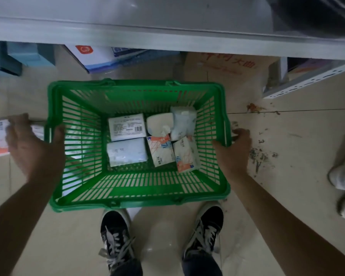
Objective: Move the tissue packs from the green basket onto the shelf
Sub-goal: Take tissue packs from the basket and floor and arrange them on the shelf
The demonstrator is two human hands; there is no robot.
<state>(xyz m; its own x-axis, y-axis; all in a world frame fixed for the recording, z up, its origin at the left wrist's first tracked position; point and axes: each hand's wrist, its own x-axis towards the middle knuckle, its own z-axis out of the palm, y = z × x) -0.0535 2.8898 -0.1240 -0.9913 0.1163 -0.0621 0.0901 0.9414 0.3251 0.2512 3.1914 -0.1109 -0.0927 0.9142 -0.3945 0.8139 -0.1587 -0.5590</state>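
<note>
**Basket gripped at both sides, packs not yet lifted**

The left hand (35, 144) clasps the left rim of the green basket (127, 202), thumb hooked inside; the right hand (232, 150) grips the right rim likewise. Neither holds a pack. The basket stands on the floor (287, 216), its long axis running left to right, just short of the shelf (167, 34) edge beyond it. Six or so tissue packs (126, 127) lie flat on the basket's bottom, mostly toward its right half, at mixed angles. Likely the basket is being positioned; next, one hand must let go and reach in.
</note>
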